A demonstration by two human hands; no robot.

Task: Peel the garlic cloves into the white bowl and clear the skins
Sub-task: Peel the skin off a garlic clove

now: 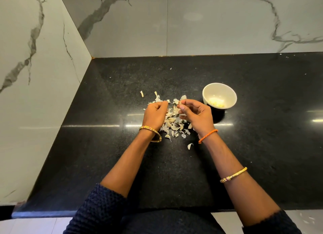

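Peeling is underway: right hand pinches a clove, left hand pinches skin. Next, clove into bowl.

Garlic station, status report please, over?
Both hands, left and right, pinching garlic bits over the skin pile. Peeled cloves in white bowl. Nothing blocking.

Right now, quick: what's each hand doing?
Left hand: fingers curled, pinching a bit of garlic skin above the pile.
Right hand: fingers curled, pinching a garlic piece.
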